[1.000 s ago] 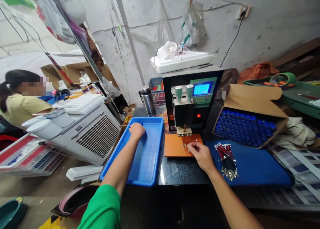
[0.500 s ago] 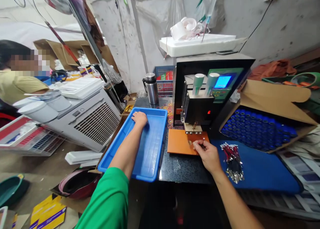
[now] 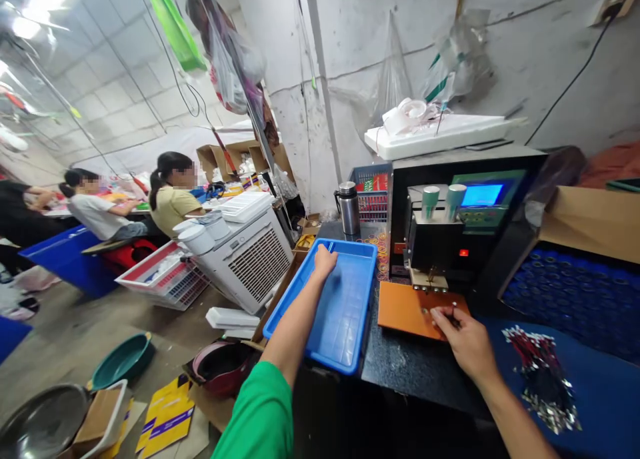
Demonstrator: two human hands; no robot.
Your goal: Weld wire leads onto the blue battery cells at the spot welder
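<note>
My left hand (image 3: 326,263) is closed at the far end of a shallow blue plastic tray (image 3: 345,359). A small blue piece shows at its fingertips, too small to name. My right hand (image 3: 465,332) rests at the front right of an orange board (image 3: 403,305), its thumb and fingers pinched on a short dark wire lead (image 3: 454,317) with a pale tip. Just behind the board stands a black spot welder (image 3: 435,245) with a lit blue screen, its thin electrode pins above the board. A bundle of wire leads (image 3: 543,372) with shiny ends lies right of my hand.
A cardboard box (image 3: 593,222) of blue cylindrical cells (image 3: 575,299) stands at the right. Behind the tray are a steel flask (image 3: 349,209) and rubber bands (image 3: 383,255). An air cooler (image 3: 260,259) stands at the left, with other people seated beyond it.
The view has swung left and up, so things appear farther right and lower. My left hand has gone from flat in the tray to closed. My right hand stays pinched at the orange board.
</note>
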